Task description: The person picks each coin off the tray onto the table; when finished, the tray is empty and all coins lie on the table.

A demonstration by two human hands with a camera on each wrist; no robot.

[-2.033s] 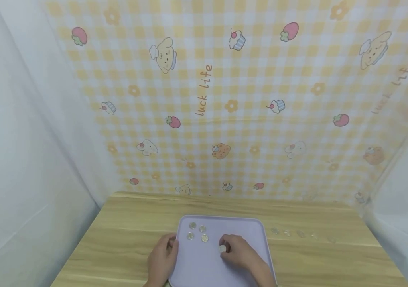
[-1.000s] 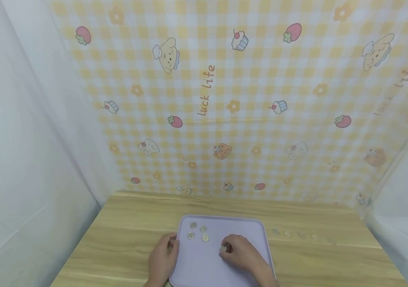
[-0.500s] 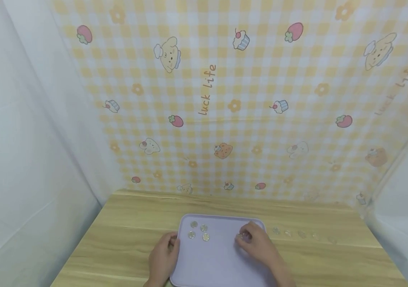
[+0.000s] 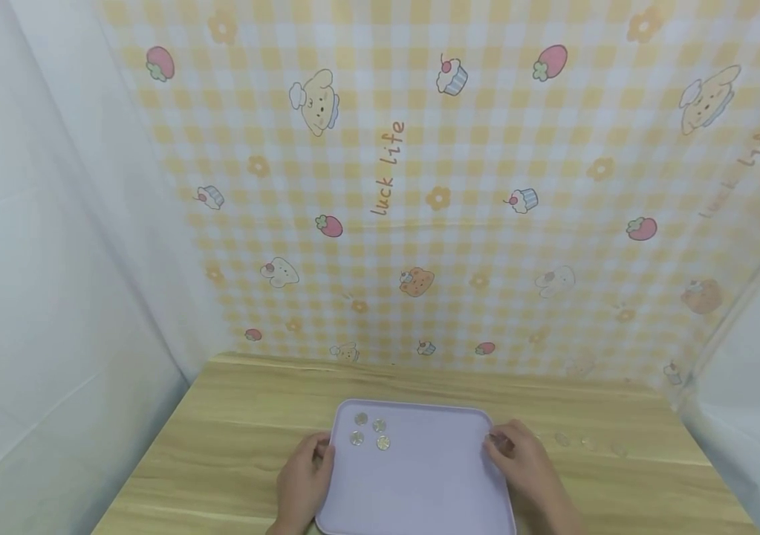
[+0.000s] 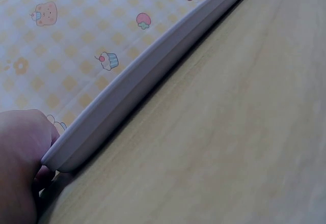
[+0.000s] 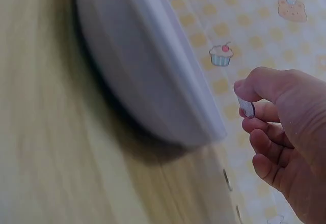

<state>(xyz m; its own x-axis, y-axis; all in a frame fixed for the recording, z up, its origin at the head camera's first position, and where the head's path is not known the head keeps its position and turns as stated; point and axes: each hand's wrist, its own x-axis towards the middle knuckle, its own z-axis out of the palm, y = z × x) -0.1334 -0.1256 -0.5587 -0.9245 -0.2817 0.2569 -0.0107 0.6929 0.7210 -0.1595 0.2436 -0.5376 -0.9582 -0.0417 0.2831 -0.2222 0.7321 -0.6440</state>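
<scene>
My left hand [image 4: 304, 475] grips the left edge of a shallow lilac tray [image 4: 420, 490]; in the left wrist view its thumb side lies over the rim and a finger shows beneath. My right hand [image 4: 527, 464] is over the tray's right rim. Between thumb and index finger it pinches a silvery coin [image 6: 247, 107], clearest in the right wrist view, its other fingers curled loosely. Inside the tray, near its far left corner, several coins [image 4: 383, 443] lie flat in a small group.
Right of the tray, several more coins [image 4: 562, 439] lie in a row on the wood-grain table [image 4: 634, 490], some hidden behind the right hand. A yellow checked cloth [image 4: 473, 245] hangs behind the table, with white cloth sides [image 4: 39, 297] at left and right.
My right hand, coin between its fingers, has moved right and slightly back from mid-tray to the tray's right rim. The left hand and the coins in the tray stay in place.
</scene>
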